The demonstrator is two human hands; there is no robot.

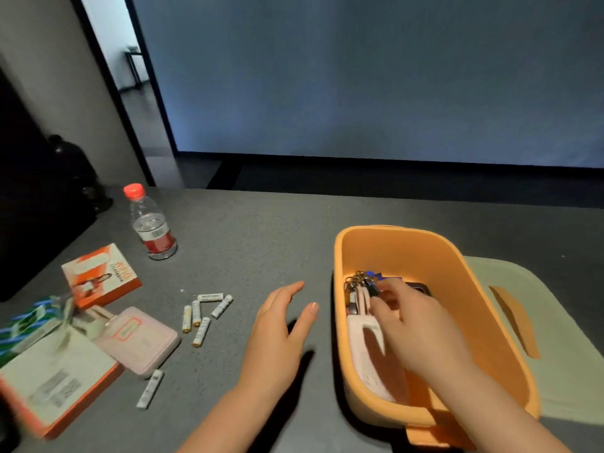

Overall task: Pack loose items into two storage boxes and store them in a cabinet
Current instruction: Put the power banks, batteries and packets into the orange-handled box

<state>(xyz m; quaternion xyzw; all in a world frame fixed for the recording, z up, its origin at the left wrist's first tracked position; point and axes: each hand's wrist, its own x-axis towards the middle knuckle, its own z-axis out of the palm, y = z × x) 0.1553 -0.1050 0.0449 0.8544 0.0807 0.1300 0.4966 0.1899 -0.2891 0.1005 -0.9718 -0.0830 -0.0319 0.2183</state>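
Head view: grey desk (248, 223) carries an orange storage box (457, 289) at 4 o'clock; right hand (415, 325) reaches inside, fingers curled at keys (362, 279), grasp unclear. Left hand (277, 335) rests released. White batteries (202, 312) lie at 8 o'clock.

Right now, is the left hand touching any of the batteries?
Apart. The head view shows bare table between the left hand and the nearest batteries.

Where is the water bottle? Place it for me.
In the head view the water bottle stands upright at the far left of the grey table, just behind the small orange box, well left of the orange bin.
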